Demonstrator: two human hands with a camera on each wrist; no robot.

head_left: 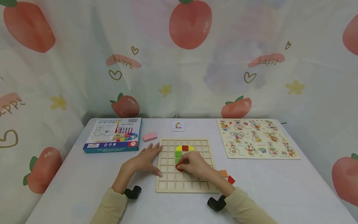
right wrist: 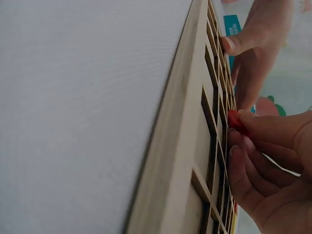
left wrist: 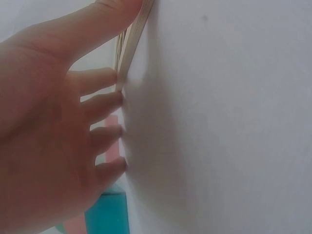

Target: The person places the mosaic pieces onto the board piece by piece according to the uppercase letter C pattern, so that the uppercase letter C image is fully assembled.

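A wooden grid board lies on the white table. My right hand pinches a small red tile between thumb and fingers, right at a grid cell left of centre. Above that tile, two green square tiles sit in a column. A yellow tile with a rounded corner, a red square tile and another yellow tile form a row at the top. My left hand lies with fingers spread at the board's left edge, thumb and fingertips touching it.
An orange tile and a red tile lie by the board's right edge, near my forearm. Behind the board are a small pattern card and a pink block. A boxed set stands left, a picture puzzle board right.
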